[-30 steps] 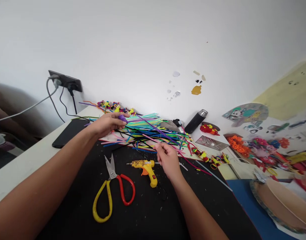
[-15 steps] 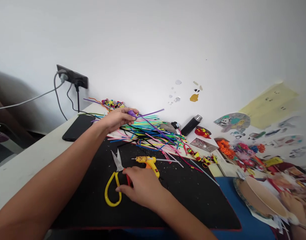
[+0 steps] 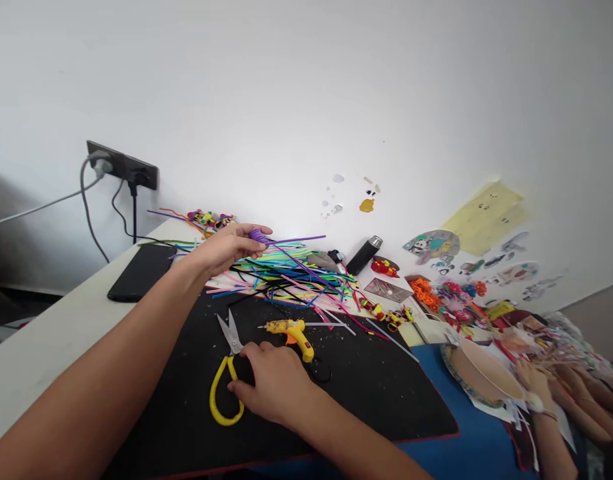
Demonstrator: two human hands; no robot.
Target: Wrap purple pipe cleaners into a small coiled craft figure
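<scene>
My left hand (image 3: 221, 250) is raised over the pile of pipe cleaners. It pinches a purple pipe cleaner (image 3: 259, 236) wound into a tight coil, with two straight ends pointing right. On the black mat, my right hand (image 3: 279, 383) is closed over one handle of the scissors (image 3: 233, 341), with the thumb by the yellow loop. The blades are parted and point away from me. My fingers hide the other handle. Just beyond that hand lies a yellow glue gun (image 3: 291, 329). Loose pipe cleaners (image 3: 291, 277) in many colours spread behind it.
A black phone (image 3: 142, 273) lies at the left, below a wall socket (image 3: 123, 165) with cables. A black flask (image 3: 363, 255) leans near the wall. Small pipe-cleaner figures (image 3: 386, 313) sit right of the pile. Another person's hands (image 3: 533, 380) are by a round hoop at the right.
My right hand has closed further over the scissors, covering the red handle part that showed before. My left hand still holds the purple coil. The view has shifted slightly.
</scene>
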